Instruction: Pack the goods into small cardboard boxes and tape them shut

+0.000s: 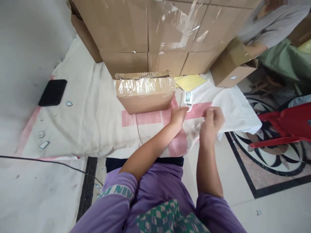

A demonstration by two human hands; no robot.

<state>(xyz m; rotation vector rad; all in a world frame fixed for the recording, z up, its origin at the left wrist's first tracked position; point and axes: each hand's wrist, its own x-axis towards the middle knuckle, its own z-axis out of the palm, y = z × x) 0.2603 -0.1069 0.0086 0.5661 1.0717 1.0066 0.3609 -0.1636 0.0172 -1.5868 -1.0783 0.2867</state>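
A small white device (188, 98), likely light, rigid and smooth-cased, lies on a pink-striped white sheet (92, 123). The left hand (178, 116) has its grip pinched on the device's near end; the long sides look the surer hold. Just beside it, the right hand (213, 121) is curled closed, its contents unclear. Beyond the hands a torn cardboard box (145, 92) hides its contents, and another person's small carton (230, 72) stands farther off.

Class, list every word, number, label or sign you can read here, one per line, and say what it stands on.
"MIN D": white letters on the teal band of the purple sleeve, partly hidden by folds, so uncertain.
Small white device beside the left hand: markings too small to read.
White sticker on the small brown cardboard box: blurred, unreadable.
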